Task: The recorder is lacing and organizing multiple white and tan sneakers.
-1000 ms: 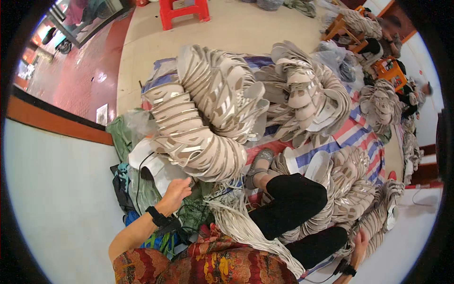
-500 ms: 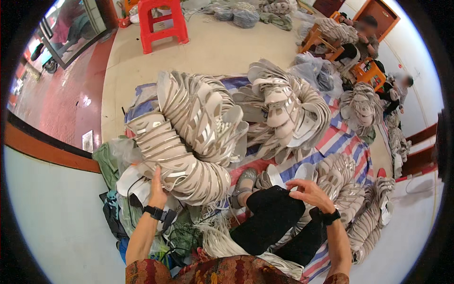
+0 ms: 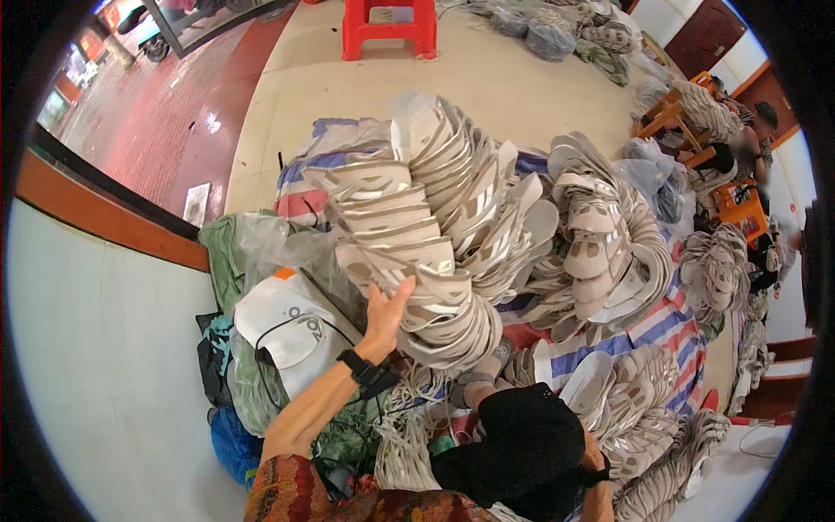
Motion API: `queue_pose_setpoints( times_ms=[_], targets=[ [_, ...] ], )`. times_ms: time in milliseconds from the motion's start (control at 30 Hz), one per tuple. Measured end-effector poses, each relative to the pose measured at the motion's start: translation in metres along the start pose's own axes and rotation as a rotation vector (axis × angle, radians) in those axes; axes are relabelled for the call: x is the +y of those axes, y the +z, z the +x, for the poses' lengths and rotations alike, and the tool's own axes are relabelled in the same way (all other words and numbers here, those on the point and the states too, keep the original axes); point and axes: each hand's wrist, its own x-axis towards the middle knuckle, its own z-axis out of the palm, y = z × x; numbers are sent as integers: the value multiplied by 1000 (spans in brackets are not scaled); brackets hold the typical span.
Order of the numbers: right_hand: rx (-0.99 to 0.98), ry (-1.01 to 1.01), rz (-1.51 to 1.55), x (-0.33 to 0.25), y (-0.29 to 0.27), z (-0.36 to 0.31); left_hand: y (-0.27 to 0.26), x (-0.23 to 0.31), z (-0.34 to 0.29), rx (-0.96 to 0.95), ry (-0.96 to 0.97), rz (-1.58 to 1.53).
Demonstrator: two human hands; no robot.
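Note:
A long curved stack of beige-and-white shoe uppers [image 3: 404, 230] lies before me, the pieces nested one in another. My left hand [image 3: 387, 322], a black band at its wrist, rests against the stack's near left side with thumb and fingers spread. Low on the right, my right hand [image 3: 593, 457] is mostly hidden behind my black-clad knee [image 3: 513, 435]. Its fingers do not show; a smaller pile of shoe uppers [image 3: 639, 391] is just beside it. Loose whitish laces [image 3: 404, 448] hang between my left arm and the knee.
Another stack of uppers [image 3: 600, 235] stands to the right on a striped plastic sheet [image 3: 657, 317]. A white bag [image 3: 291, 326] with a dark cord lies left of my hand. Beyond are a red stool [image 3: 389, 30], an orange chair [image 3: 739, 207] and people seated at the far right.
The view has swung left, so the scene sits farther right. My left hand has come onto the stack, baring more of the white bag. My right hand has dropped from above the knee to behind it.

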Motion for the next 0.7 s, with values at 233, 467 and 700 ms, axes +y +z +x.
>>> queue_pose_setpoints(
  times_ms=[233, 467, 700],
  targets=[
    [76, 60, -15, 28, 18, -14, -50, -13, 33, -37, -28, 0],
    [170, -17, -26, 73, 28, -61, -81, -29, 39, -173, -122, -117],
    [416, 241, 328, 62, 26, -161, -62, -8, -23, 265, 117, 187]
  ],
)
